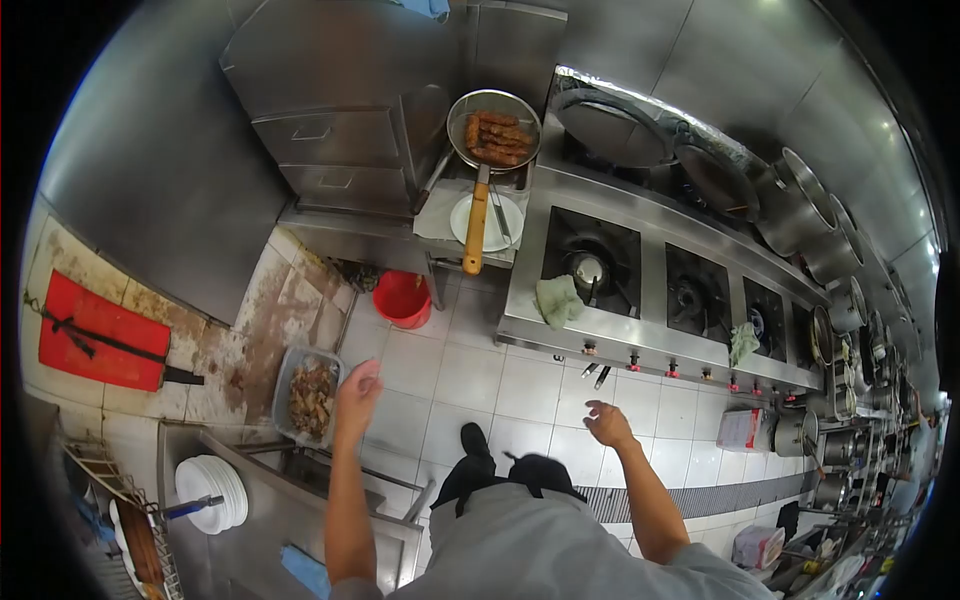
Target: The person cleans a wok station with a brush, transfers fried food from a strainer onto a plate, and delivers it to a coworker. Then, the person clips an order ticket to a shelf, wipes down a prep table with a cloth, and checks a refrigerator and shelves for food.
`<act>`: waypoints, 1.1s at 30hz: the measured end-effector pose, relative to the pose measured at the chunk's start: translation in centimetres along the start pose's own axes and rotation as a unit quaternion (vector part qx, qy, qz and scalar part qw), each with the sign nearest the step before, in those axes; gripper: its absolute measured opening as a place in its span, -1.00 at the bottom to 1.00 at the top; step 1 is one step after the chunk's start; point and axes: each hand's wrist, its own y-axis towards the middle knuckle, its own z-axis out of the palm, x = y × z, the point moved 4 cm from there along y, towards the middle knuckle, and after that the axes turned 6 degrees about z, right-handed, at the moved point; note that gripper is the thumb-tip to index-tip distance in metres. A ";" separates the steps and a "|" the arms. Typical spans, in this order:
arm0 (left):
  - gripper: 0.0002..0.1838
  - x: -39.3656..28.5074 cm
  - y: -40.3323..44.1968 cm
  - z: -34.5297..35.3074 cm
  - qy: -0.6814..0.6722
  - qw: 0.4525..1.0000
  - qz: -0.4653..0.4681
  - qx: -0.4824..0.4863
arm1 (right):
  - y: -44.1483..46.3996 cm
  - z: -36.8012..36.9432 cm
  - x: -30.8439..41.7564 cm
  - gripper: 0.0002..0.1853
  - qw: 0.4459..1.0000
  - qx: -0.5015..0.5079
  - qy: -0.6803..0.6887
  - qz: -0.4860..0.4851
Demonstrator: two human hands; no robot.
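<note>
My left hand [357, 400] hangs beside a clear plastic tub [281, 392] of browned food pieces [312, 400]; it looks loosely open, with nothing visible in it. Over the tiled floor, my right hand [608, 423] is held out, fingers loosely bent and apart, holding nothing. Ahead, a strainer [455, 120] with a wooden handle [477, 225] holds several long reddish-brown fried pieces [498, 138]. Its handle reaches over a white plate [462, 215] on a small stand left of the stove.
A gas stove [650, 345] with several burners and cloths [558, 301] runs to the right, large pots [800, 205] behind it. A red bucket [402, 302] stands on the floor. Stacked white plates [212, 492] sit on the left metal counter [265, 525].
</note>
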 end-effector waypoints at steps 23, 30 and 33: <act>-0.69 3.2 20.1 13.6 -0.151 0.945 -0.278 -0.083 | 27.7 -16.6 15.2 -0.79 0.929 -0.248 0.091 -0.258; -0.58 1.2 21.0 16.6 -0.262 0.919 -0.282 -0.087 | 43.7 -23.5 29.1 -0.82 0.919 -0.277 0.082 -0.269; -0.46 -1.7 22.2 17.0 -0.338 0.886 -0.315 -0.049 | 46.3 -23.8 30.6 -0.80 0.934 -0.258 0.081 -0.233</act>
